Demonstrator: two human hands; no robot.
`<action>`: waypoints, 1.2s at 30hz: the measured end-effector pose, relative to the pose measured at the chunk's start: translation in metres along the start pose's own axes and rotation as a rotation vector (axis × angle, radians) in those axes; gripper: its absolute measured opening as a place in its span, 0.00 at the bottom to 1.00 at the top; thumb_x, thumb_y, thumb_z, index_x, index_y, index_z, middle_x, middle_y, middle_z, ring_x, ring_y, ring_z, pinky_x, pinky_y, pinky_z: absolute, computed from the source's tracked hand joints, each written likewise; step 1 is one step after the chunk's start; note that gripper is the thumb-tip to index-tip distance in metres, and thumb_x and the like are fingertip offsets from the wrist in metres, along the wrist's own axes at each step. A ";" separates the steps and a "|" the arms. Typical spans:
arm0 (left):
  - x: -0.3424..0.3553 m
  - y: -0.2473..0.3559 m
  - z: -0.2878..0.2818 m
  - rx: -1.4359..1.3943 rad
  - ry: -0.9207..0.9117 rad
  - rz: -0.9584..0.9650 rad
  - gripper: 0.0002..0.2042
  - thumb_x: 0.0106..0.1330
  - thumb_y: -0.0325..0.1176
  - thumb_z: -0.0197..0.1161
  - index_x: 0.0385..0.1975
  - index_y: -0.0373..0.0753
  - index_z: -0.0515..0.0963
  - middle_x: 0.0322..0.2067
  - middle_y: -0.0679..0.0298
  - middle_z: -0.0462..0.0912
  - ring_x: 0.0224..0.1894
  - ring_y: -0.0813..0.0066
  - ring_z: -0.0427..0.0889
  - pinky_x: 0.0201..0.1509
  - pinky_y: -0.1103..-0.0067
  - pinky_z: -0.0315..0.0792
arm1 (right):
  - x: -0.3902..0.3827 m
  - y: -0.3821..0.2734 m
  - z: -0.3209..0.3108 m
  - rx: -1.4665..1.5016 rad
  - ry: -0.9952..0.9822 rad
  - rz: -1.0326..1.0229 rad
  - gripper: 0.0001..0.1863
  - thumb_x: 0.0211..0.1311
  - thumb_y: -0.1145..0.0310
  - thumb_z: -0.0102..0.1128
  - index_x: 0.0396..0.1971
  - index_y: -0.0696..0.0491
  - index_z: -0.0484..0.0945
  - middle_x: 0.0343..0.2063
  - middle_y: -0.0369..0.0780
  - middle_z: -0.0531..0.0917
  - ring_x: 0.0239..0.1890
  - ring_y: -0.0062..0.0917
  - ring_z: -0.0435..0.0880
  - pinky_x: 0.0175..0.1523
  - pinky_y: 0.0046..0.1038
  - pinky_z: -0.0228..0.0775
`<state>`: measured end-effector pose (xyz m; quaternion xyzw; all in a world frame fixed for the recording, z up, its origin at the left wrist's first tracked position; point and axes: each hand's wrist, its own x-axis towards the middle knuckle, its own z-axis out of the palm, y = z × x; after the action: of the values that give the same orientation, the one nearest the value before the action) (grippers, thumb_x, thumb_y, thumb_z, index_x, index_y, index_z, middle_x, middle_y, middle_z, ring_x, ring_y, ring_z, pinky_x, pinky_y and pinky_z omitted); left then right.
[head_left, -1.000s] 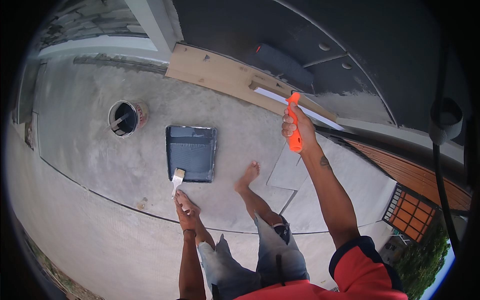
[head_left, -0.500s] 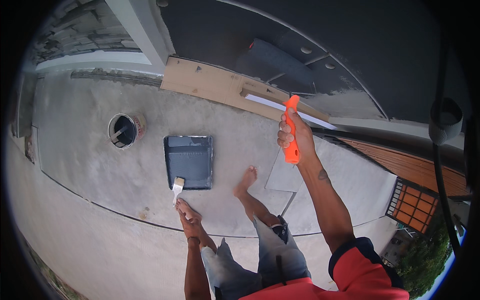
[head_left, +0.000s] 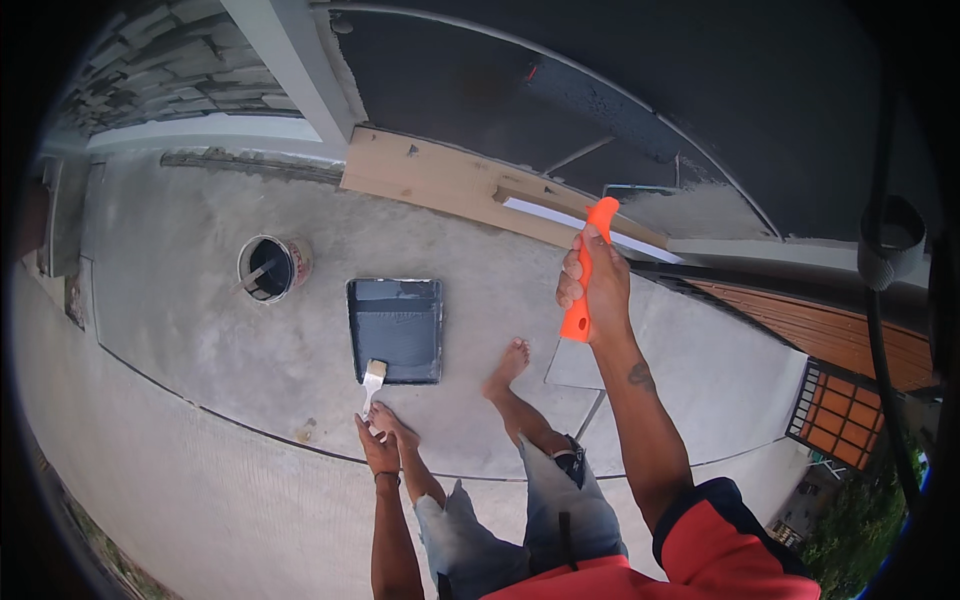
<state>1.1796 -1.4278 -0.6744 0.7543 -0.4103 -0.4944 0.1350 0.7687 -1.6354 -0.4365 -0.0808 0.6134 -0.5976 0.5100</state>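
My right hand [head_left: 598, 290] is wrapped around the orange handle of a paint roller [head_left: 602, 222]. Its long dark sleeve, with a red end, lies against the dark grey wall [head_left: 450, 80] and blends into it. Low on the left, my left hand [head_left: 380, 452] hangs with its fingers apart near the end of a paintbrush handle. That white-handled paintbrush [head_left: 373, 385] overlaps the near left corner of a paint tray [head_left: 440, 330], and its bristles look pale. Dark grey paint covers the inside of the tray.
Left of the tray, a bucket [head_left: 303, 262] of dark paint has a stick in it. Cardboard [head_left: 420, 170] lines the wall's foot, with a long white strip [head_left: 560, 220] on it. My bare feet [head_left: 512, 362] are beside the tray. A black cable [head_left: 878, 370] hangs at right.
The roller has moved up the wall, and its handle tilts more to the right. My left hand's fingers have spread. The whole view has shifted slightly; the brush stays at the tray corner.
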 end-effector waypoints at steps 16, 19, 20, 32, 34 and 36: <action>-0.023 -0.022 0.013 0.074 -0.007 0.002 0.44 0.56 0.18 0.62 0.73 0.33 0.45 0.68 0.44 0.56 0.64 0.58 0.69 0.49 0.76 0.79 | 0.089 0.061 -0.016 0.088 0.027 0.359 0.15 0.68 0.55 0.57 0.31 0.49 0.66 0.18 0.31 0.70 0.14 0.15 0.67 0.18 0.21 0.63; -0.023 -0.017 0.004 0.036 -0.001 0.049 0.44 0.56 0.18 0.62 0.72 0.34 0.45 0.67 0.43 0.57 0.63 0.56 0.69 0.50 0.76 0.79 | 0.071 0.054 -0.020 0.119 -0.003 0.404 0.12 0.66 0.58 0.58 0.32 0.49 0.67 0.18 0.30 0.70 0.14 0.13 0.67 0.18 0.20 0.62; -0.023 -0.015 0.001 0.049 -0.007 0.047 0.44 0.56 0.18 0.62 0.73 0.34 0.45 0.67 0.42 0.58 0.63 0.56 0.69 0.50 0.75 0.78 | 0.053 0.052 -0.022 0.140 -0.021 0.394 0.11 0.66 0.59 0.59 0.32 0.48 0.68 0.18 0.29 0.70 0.14 0.13 0.67 0.18 0.20 0.62; -0.029 0.017 -0.089 0.191 -0.331 0.097 0.43 0.54 0.24 0.66 0.71 0.33 0.50 0.62 0.41 0.65 0.53 0.54 0.78 0.48 0.74 0.79 | -0.167 0.080 -0.032 -0.053 0.187 0.252 0.07 0.66 0.68 0.55 0.39 0.53 0.69 0.19 0.32 0.71 0.14 0.16 0.69 0.20 0.22 0.66; -0.016 0.033 -0.112 0.367 -0.382 0.205 0.40 0.54 0.26 0.67 0.69 0.33 0.57 0.58 0.44 0.71 0.51 0.56 0.80 0.48 0.74 0.78 | -0.175 0.086 -0.037 -0.132 0.294 0.272 0.10 0.66 0.65 0.57 0.40 0.56 0.71 0.19 0.33 0.72 0.15 0.17 0.71 0.21 0.23 0.67; 0.010 0.052 -0.122 0.512 -0.413 0.278 0.36 0.55 0.29 0.69 0.66 0.33 0.62 0.53 0.47 0.76 0.49 0.58 0.82 0.49 0.72 0.78 | -0.174 0.086 -0.040 -0.083 0.380 0.078 0.11 0.67 0.65 0.57 0.40 0.56 0.71 0.19 0.33 0.72 0.15 0.17 0.71 0.20 0.23 0.66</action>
<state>1.2601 -1.4926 -0.5908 0.5847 -0.6381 -0.4947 -0.0781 0.8650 -1.4629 -0.4241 0.0366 0.7254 -0.5561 0.4040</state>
